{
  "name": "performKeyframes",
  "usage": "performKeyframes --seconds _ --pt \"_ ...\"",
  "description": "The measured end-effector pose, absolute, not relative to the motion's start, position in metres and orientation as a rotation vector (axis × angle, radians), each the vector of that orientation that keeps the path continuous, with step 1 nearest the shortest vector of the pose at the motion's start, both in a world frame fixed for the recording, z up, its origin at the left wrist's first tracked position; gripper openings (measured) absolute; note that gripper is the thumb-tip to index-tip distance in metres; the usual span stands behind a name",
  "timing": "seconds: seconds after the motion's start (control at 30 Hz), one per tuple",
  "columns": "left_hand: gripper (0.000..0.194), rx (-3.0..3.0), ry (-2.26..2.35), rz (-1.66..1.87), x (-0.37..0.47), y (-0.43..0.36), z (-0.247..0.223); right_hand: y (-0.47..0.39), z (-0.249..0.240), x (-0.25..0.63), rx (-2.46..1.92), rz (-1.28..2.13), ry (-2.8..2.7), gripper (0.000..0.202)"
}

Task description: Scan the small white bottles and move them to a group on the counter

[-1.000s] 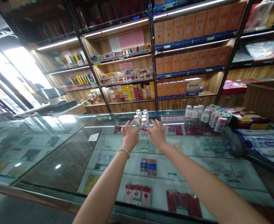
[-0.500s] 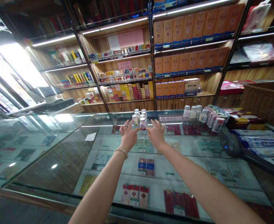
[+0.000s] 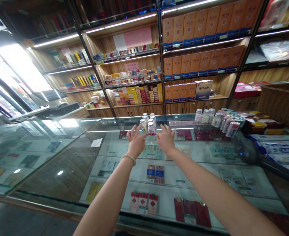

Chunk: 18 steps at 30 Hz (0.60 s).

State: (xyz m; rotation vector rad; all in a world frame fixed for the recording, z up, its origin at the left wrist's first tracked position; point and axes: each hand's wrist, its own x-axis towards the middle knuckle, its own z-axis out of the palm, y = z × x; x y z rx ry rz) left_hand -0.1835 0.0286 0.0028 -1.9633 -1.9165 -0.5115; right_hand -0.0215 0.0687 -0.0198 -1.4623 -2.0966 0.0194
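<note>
A cluster of several small clear jars (image 3: 151,128) with pale lids stands upright on the glass counter (image 3: 124,147). My left hand (image 3: 136,141), with a beaded bracelet at the wrist, is at the left of the cluster, its fingers spread and its thumb reaching towards the front jar. On the other side is my right hand (image 3: 165,139), fingers apart, with the thumb close to the same jar. Whether either thumb touches the jar I cannot tell. Neither hand is wrapped round anything.
To the right stand more small jars (image 3: 205,116) and several cans lying in a pile (image 3: 232,129). A black scanner (image 3: 245,150) on a stand is nearer to me. Cigarette packs (image 3: 143,203) lie under the glass. A small white paper (image 3: 96,142) rests at left.
The view has shifted very slightly. Both hands stay beside the jars in almost the same pose, and the jars keep their arrangement.
</note>
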Motion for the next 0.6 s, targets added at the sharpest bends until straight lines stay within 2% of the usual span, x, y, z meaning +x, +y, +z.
performKeyframes --seconds 0.6 --pt "0.053 -1.968 -1.911 -0.501 -0.1851 0.0291 -0.0003 0.064 -0.0149 -0.0197 -1.439 0.068 -2.094 0.036"
